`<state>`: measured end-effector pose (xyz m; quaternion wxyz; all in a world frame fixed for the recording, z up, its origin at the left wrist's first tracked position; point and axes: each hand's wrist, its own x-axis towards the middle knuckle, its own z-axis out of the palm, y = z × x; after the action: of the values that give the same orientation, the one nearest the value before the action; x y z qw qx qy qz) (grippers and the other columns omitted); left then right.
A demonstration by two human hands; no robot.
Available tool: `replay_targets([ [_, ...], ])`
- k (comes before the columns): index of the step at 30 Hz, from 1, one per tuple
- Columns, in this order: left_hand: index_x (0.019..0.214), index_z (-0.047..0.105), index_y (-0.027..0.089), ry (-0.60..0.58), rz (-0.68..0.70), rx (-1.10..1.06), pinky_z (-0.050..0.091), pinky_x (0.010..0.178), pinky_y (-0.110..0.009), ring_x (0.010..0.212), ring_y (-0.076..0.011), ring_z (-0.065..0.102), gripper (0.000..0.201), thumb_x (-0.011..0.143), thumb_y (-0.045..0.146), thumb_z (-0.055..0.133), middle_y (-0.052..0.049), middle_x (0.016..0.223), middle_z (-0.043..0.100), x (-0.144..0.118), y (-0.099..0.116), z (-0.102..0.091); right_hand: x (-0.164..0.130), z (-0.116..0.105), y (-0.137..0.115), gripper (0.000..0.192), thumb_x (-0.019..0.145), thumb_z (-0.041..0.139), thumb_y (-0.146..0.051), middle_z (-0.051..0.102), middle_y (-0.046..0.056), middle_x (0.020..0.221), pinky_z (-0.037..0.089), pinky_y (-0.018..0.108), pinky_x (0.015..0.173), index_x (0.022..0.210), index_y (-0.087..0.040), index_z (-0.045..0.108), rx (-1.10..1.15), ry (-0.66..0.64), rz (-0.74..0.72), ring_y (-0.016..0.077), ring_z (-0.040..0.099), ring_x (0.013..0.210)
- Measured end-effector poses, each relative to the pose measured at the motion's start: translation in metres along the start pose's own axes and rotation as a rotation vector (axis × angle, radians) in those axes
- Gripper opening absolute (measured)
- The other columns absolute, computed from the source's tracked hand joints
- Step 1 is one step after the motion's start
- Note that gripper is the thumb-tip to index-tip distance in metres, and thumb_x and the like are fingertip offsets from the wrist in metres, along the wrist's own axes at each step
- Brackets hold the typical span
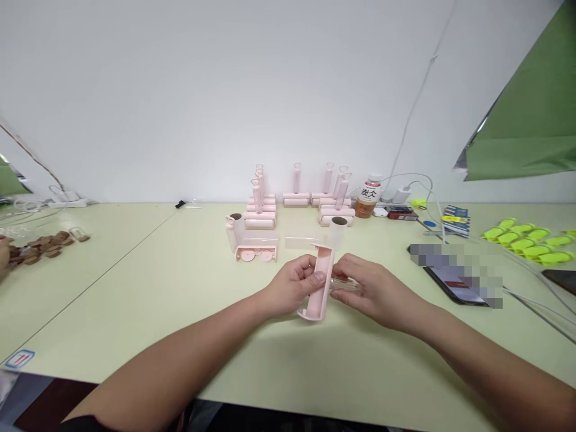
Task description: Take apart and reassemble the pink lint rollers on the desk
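Note:
My left hand grips a pink half-round lint roller housing, its hollow side turned toward me and its length nearly upright. On the housing's right side, my right hand is closed around a transparent piece that touches or nearly touches it; the fingers partly cover it. Just beyond my hands stands a sticky roll with a brown core. Farther left are another roll, a pink handle and a pink housing with two round discs. Transparent strips lie between them.
Several pink lint rollers with upright handles stand toward the wall. A bottle, cables, a phone and several neon-yellow pieces are on the right. At far left, another person's hand is beside brown pieces.

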<state>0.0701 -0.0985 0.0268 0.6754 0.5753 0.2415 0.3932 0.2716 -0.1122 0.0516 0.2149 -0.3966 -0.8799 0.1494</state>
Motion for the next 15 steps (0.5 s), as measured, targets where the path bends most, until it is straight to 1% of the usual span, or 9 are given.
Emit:
replay_targets([
  [2,0.089,0.055,0.015,-0.03,-0.008,-0.043,0.043,0.067,-0.024,0.072,-0.0125,0.057,0.042,0.072,0.049,0.075,-0.003,0.081,0.061,0.0,0.0,0.001,-0.002,0.004,0.005,0.019,0.088,0.058,-0.034,0.059,0.005,0.089,0.044,0.029,0.065,0.101,-0.02,0.061,0.044,-0.024,-0.003,0.0176,0.056,0.075],
  [5,0.089,0.057,0.014,-0.043,-0.011,0.006,0.042,0.069,-0.025,0.077,-0.0148,0.058,0.046,0.07,0.052,0.075,-0.004,0.084,0.062,0.001,-0.003,0.001,-0.003,0.007,0.013,0.021,0.089,0.058,-0.037,0.058,0.004,0.082,0.043,0.027,0.062,0.1,-0.019,0.062,0.077,-0.067,-0.024,0.0156,0.054,0.069],
  [7,0.09,0.057,0.014,0.009,0.007,0.07,0.041,0.067,-0.024,0.073,-0.0134,0.056,0.048,0.071,0.055,0.073,-0.002,0.08,0.06,0.002,-0.005,-0.002,-0.005,0.006,0.017,0.023,0.091,0.056,-0.038,0.057,0.003,0.081,0.042,0.027,0.062,0.103,-0.019,0.063,0.065,-0.051,-0.025,0.0149,0.053,0.067],
  [10,0.087,0.054,0.015,0.18,0.097,0.2,0.04,0.062,-0.023,0.066,-0.0116,0.052,0.045,0.076,0.058,0.066,0.001,0.073,0.056,0.004,0.0,-0.01,-0.006,0.002,0.02,0.024,0.091,0.055,-0.039,0.056,0.003,0.078,0.041,0.026,0.06,0.102,-0.019,0.063,0.046,-0.018,0.021,0.0143,0.052,0.065],
  [12,0.087,0.055,0.016,0.293,0.174,0.384,0.04,0.059,-0.023,0.063,-0.0117,0.052,0.04,0.081,0.055,0.06,0.002,0.07,0.056,0.006,0.011,-0.019,-0.006,0.002,0.018,0.023,0.091,0.055,-0.039,0.057,0.003,0.079,0.042,0.027,0.061,0.099,-0.019,0.063,0.029,-0.025,0.047,0.0147,0.052,0.066],
  [13,0.087,0.057,0.016,0.33,0.197,0.52,0.04,0.057,-0.023,0.063,-0.012,0.053,0.036,0.083,0.052,0.059,0.002,0.069,0.056,0.007,0.018,-0.023,-0.006,0.003,0.017,0.022,0.091,0.055,-0.039,0.058,0.004,0.081,0.043,0.027,0.062,0.097,-0.019,0.062,0.013,-0.033,0.049,0.0154,0.053,0.068],
  [15,0.085,0.061,0.018,0.352,0.182,0.844,0.04,0.057,-0.024,0.064,-0.013,0.054,0.027,0.085,0.044,0.057,0.0,0.072,0.059,0.013,0.032,-0.031,-0.004,0.01,0.012,0.02,0.089,0.056,-0.037,0.06,0.006,0.087,0.046,0.03,0.067,0.094,-0.018,0.061,-0.024,-0.05,0.023,0.018,0.056,0.075],
])
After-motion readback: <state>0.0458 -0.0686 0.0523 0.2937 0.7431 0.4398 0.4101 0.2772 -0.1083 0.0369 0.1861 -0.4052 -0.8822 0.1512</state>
